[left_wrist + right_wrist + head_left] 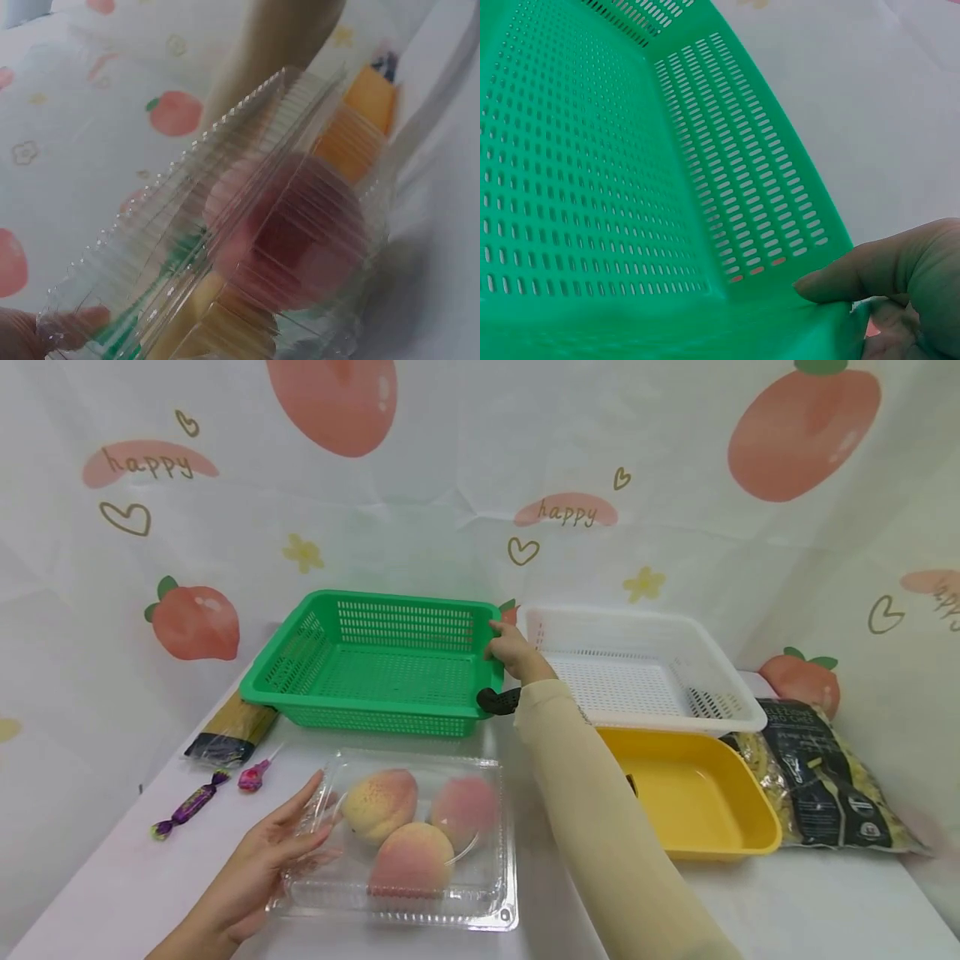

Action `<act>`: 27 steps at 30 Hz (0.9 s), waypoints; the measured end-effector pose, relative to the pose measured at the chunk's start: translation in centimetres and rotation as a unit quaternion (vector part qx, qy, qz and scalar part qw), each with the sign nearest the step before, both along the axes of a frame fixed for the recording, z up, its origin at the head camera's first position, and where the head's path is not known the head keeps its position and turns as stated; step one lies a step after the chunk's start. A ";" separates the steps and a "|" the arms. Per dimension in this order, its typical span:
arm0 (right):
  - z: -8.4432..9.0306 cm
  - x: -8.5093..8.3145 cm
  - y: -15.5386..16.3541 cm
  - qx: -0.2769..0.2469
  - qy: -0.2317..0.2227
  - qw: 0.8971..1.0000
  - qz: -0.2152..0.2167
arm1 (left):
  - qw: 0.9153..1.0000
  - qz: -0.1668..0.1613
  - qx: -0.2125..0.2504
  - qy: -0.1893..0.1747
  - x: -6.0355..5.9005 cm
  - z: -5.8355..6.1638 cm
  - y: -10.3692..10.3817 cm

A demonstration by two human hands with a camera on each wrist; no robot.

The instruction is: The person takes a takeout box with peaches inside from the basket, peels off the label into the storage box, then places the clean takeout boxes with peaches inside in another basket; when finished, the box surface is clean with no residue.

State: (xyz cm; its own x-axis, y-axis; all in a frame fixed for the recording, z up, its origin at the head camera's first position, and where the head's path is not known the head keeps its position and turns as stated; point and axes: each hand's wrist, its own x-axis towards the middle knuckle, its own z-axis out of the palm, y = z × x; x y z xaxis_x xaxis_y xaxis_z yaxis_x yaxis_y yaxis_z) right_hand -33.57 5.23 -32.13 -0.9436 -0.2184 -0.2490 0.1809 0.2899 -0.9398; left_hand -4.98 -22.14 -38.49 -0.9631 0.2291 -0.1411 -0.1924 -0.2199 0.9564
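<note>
Centrally, right hand (512, 653) pinches green basket (375, 662) rim, steadying it; left hand (258, 868), fingers spread, braces clear peach clamshell (420, 893) at lower centre.

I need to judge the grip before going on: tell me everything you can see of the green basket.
The green basket is a shallow rectangular tray of glossy plastic, its floor and sloped walls pierced with rows of slots, with a rolled rim. It sits empty and upright on the white table, behind the clear peach box and left of the white basket. The right hand grips its right rim, thumb on the inner edge.
</note>
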 end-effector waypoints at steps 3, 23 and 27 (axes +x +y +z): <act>0.0 0.2 -0.1 0.002 0.010 1.000 -0.002 | 0.997 -0.021 0.061 0.031 0.1 0.1 -1.8; 0.1 0.3 -0.1 0.006 0.018 1.000 -0.009 | 0.965 -0.009 0.232 0.124 -5.0 7.8 -5.7; 0.0 0.4 0.1 -0.001 0.013 1.000 -0.005 | 0.973 0.005 0.213 0.086 -7.6 8.6 -5.8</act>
